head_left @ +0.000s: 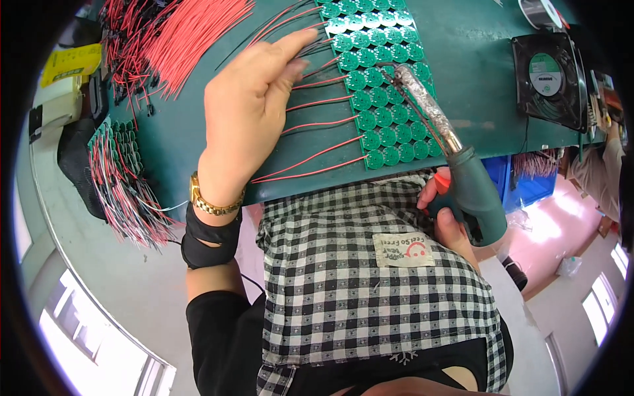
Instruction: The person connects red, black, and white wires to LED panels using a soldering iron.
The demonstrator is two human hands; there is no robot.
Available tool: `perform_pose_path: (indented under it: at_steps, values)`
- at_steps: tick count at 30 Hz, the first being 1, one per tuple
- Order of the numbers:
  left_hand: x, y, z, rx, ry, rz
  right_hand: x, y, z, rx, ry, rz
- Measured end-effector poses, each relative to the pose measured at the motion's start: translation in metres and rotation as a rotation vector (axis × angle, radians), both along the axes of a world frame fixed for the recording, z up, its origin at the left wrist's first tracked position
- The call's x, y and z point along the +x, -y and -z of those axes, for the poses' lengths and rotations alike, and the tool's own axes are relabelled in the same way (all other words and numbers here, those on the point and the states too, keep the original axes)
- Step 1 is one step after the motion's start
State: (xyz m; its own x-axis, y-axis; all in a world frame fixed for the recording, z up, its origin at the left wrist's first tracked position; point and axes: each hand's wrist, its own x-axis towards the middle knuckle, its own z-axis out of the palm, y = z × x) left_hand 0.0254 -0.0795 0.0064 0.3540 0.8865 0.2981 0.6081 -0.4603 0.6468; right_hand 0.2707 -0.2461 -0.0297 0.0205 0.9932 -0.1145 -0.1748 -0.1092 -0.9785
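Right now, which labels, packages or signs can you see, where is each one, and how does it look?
Fan label: round, green and white, on the hub of the black fan at the table's far right.
Yellow tag: oblong, yellow with dark print, far left beside the red wires.
Cloth patch: pale rectangle with a red smiling face, sewn on the checked apron, near the right hand.
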Motion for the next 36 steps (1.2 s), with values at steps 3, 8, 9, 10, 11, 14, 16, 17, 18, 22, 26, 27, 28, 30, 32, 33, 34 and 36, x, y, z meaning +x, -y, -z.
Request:
perform_pose_path:
  at_steps: [3, 8, 9, 10, 11, 14, 16, 17, 18, 22, 26, 27, 28, 30, 32, 33, 34, 36]
  values:
    - [0.008, 0.012, 0.008, -0.181, 0.181, -0.035, -0.001, -0.004, -0.006, -0.036, 0.043, -0.041]
    - [0.009, 0.008, 0.019, 0.007, 0.085, 0.082, -0.002, -0.003, -0.005, -0.033, 0.039, -0.089]
    - [0.01, 0.008, 0.02, 0.005, 0.09, 0.083, -0.003, -0.004, -0.007, -0.05, 0.022, -0.087]
    - [0.01, 0.008, 0.019, -0.047, 0.12, 0.056, -0.003, -0.004, -0.01, -0.053, 0.027, -0.086]
    - [0.01, 0.007, 0.02, -0.1, 0.151, 0.029, -0.003, -0.005, -0.012, -0.055, 0.062, -0.108]
    - [0.012, 0.007, 0.021, -0.138, 0.139, -0.014, -0.005, -0.011, -0.021, -0.059, 0.09, -0.134]
    - [0.012, 0.007, 0.02, -0.156, 0.124, -0.032, -0.004, -0.012, -0.02, -0.06, 0.082, -0.141]
    - [0.012, 0.007, 0.019, -0.137, 0.104, -0.026, -0.002, -0.011, -0.016, -0.036, 0.081, -0.166]
    - [0.013, 0.006, 0.018, -0.121, 0.085, -0.02, 0.0, -0.011, -0.014, -0.014, 0.079, -0.191]
    - [0.014, 0.004, 0.017, -0.092, 0.049, -0.021, -0.003, -0.01, -0.017, -0.096, 0.033, -0.149]
    - [0.014, 0.006, 0.016, -0.116, 0.039, -0.028, -0.004, -0.005, -0.01, -0.065, 0.025, -0.147]
    - [0.014, 0.006, 0.017, -0.104, 0.044, -0.023, -0.005, -0.005, -0.01, -0.05, 0.018, -0.137]
    - [0.014, 0.005, 0.017, -0.104, 0.045, -0.022, -0.004, -0.005, -0.009, -0.05, 0.019, -0.136]
    - [0.014, 0.005, 0.017, -0.107, 0.038, -0.024, -0.004, -0.006, -0.009, -0.037, 0.047, -0.167]
    - [0.013, 0.006, 0.017, -0.107, 0.035, -0.028, -0.003, -0.011, -0.02, -0.095, 0.055, -0.192]
    - [0.013, 0.006, 0.017, -0.107, 0.031, -0.032, -0.002, -0.013, -0.024, -0.154, 0.062, -0.215]
    - [0.013, 0.006, 0.017, -0.107, 0.029, -0.033, -0.002, -0.013, -0.022, -0.153, 0.061, -0.217]
    - [0.013, 0.006, 0.017, -0.105, 0.034, -0.033, -0.003, -0.011, -0.019, -0.043, 0.099, -0.181]
